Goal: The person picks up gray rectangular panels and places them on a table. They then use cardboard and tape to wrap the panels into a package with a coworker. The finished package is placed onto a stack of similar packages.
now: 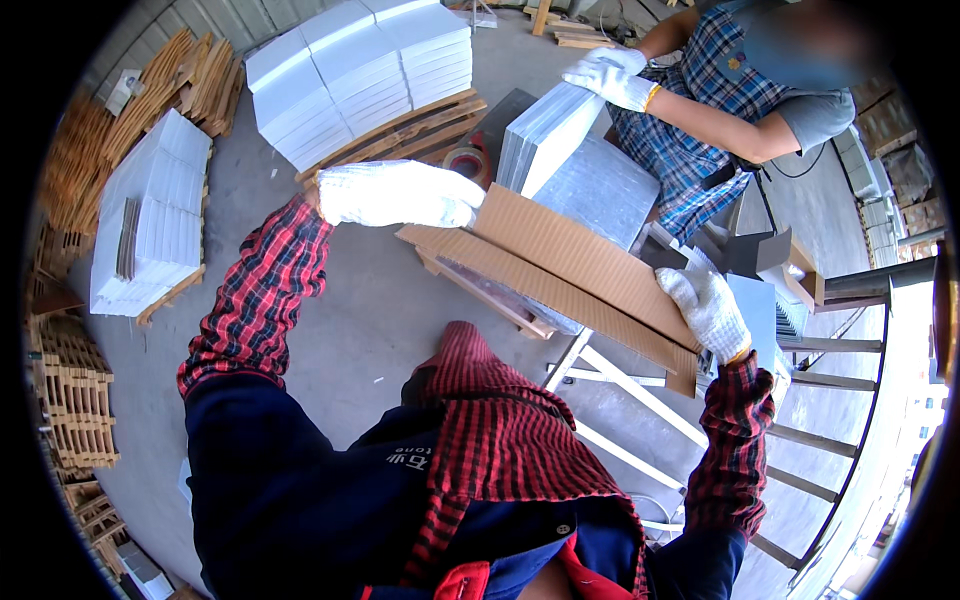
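A long, narrow brown cardboard carton (585,262) lies slantwise before me, with a lengthwise gap between its two long panels. My left hand (400,195), in a white knit glove, is at its far left end, fingers together and closed at the edge; the fingertips are partly hidden. At the near right end, my right hand (705,312), gloved too, grips the carton's edge. Just beyond stands a stack of thin pale slabs (548,138) on a grey-topped block (600,190). A co-worker's gloved hands (612,78) rest on top of that stack.
White stacked packages (360,70) stand on a wooden pallet at the back, more (150,210) at the left. Wooden pallets (75,400) line the left side. Right of me are a roller conveyor frame (825,440) and an open carton (790,265). A tape roll (467,160) lies beyond my left hand.
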`<state>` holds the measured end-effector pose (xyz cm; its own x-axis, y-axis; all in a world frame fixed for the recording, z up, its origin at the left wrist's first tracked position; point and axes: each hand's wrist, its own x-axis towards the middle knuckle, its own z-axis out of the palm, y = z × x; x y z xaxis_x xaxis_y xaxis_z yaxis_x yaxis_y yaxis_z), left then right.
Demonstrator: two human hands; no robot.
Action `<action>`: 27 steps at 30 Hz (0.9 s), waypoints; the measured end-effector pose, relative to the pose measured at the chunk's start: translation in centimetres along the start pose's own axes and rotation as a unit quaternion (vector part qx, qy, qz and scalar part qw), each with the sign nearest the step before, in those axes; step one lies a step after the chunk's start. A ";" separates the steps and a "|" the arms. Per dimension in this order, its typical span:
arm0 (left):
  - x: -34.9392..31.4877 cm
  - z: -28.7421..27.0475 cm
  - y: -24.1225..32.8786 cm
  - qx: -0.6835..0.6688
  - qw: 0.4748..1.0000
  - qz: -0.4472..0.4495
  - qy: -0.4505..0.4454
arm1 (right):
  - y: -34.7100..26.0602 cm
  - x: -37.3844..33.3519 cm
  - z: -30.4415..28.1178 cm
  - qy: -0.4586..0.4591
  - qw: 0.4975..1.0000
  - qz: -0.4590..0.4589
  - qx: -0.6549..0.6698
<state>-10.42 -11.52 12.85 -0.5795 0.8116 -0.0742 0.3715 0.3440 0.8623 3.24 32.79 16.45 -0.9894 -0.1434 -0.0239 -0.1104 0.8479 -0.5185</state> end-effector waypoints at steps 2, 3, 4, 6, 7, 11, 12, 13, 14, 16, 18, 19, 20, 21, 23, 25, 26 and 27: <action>0.2 0.2 -0.9 0.052 0.998 0.001 0.037 | 0.2 0.1 0.8 0.035 0.999 -0.032 -0.027; 1.2 0.7 0.0 0.107 0.993 -0.009 0.053 | 1.1 -0.1 1.4 0.049 0.997 -0.009 -0.064; 1.8 1.1 1.5 0.165 0.983 -0.023 0.073 | 1.1 -0.1 1.7 0.057 0.995 -0.010 -0.077; 2.9 2.1 4.9 0.263 0.959 -0.065 0.085 | 1.2 0.1 2.3 0.075 0.991 -0.013 -0.107; 3.1 3.0 6.4 0.282 0.948 -0.099 0.109 | 2.3 0.2 3.0 0.109 0.989 0.009 -0.096; 3.3 3.4 6.0 0.450 0.860 0.121 0.208 | 0.3 0.6 2.0 0.063 0.985 0.106 -0.117; 3.4 3.0 6.9 0.448 0.850 0.185 0.205 | 0.4 0.8 1.8 0.065 0.989 0.092 -0.101; 3.3 3.3 7.7 0.422 0.861 0.205 0.196 | 0.6 1.0 1.6 0.067 0.991 0.077 -0.084; 3.3 3.4 7.2 0.395 0.881 0.212 0.153 | 0.8 1.0 1.5 0.069 0.993 0.061 -0.067; 2.9 3.9 8.6 0.259 0.939 0.186 0.126 | 0.7 1.1 1.3 0.071 0.994 0.062 -0.061; 2.9 4.7 8.1 0.344 0.926 0.123 0.095 | 0.1 1.2 1.0 0.057 0.992 0.087 -0.065; 2.8 5.5 7.5 0.373 0.914 0.133 0.087 | 0.3 1.3 1.2 0.087 0.992 0.067 -0.062; 2.8 6.1 6.7 0.400 0.902 0.142 0.079 | 0.5 1.3 1.1 0.105 0.991 0.037 -0.079; 2.9 6.1 6.3 0.420 0.895 0.135 0.068 | 0.7 1.3 1.1 0.123 0.988 0.008 -0.097; 3.8 5.6 6.1 0.434 0.889 0.124 0.072 | 0.6 1.3 0.9 0.173 0.970 -0.064 -0.158; 4.2 5.6 5.8 0.442 0.887 0.108 0.083 | -0.3 1.0 0.4 0.231 0.928 -0.158 -0.244; 4.4 5.6 5.5 0.433 0.893 0.098 0.080 | -0.9 -0.1 0.0 0.176 0.939 -0.194 -0.223; 4.7 5.8 5.2 0.423 0.898 0.091 0.077 | -0.9 -0.9 0.1 0.159 0.940 -0.200 -0.224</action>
<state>-7.02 -3.23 14.10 -0.5230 0.8381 0.1549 0.8505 0.5014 0.1588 4.20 32.11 16.79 -0.8301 -0.3972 0.3914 -0.4385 0.8986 -0.0179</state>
